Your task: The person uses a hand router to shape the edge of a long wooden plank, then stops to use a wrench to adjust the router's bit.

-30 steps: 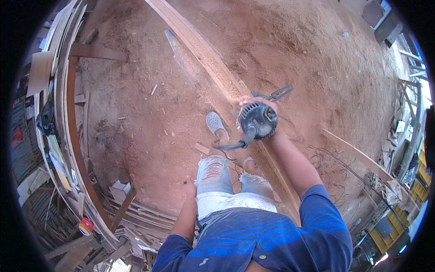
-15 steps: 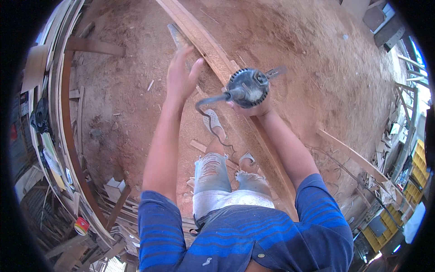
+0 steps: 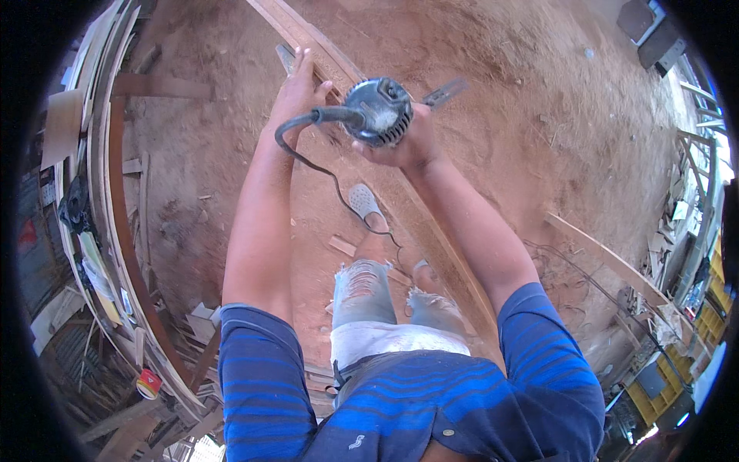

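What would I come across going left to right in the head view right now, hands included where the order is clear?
Black plastic bag, red-and-yellow tin, left hand, black power tool, loose plank. The right hand overlaps the tool, so I leave its place out.

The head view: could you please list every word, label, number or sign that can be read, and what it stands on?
No words or numbers are readable.
Red container at left: markings too small to read.
Blue striped shirt: small pale emblem, no legible word.
Power tool: no legible marking shows.
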Available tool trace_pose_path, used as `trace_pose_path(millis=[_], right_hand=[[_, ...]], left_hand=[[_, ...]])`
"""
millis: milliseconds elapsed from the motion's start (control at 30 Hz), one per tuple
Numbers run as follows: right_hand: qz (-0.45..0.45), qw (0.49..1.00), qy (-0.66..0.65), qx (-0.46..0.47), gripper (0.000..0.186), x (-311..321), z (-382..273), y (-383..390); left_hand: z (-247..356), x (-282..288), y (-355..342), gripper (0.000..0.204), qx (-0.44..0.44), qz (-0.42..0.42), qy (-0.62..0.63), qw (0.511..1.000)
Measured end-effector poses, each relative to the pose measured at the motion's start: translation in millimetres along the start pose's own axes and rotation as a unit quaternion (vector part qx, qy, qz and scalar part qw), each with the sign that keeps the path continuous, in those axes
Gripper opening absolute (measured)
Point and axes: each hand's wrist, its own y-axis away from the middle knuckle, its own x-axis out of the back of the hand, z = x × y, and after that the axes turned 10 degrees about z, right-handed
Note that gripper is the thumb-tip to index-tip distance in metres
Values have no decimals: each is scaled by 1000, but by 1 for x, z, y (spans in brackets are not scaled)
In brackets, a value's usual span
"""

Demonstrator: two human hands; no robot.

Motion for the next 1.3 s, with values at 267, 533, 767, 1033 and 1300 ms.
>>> trace_pose_path(millis=[267,533,767,1033,1300], right_hand=[[-27,930,-178,-321,17,60,9,117],[-28,983,-107,-150,28,117,-43,144],[-44,993,-71,-78,27,144,-49,186],[-53,994,-67,-71,30,188,-72,233],[-35,994,-92,-44,32,152,-49,205]], left_hand=[[7,-12,-47,109,133,96,71,984],[20,-58,-73,122,241,180,6,954],[29,-68,-30,117,206,214,-10,955],[128,-84,78,108,216,185,31,958],[141,-93,109,108,220,206,63,951]])
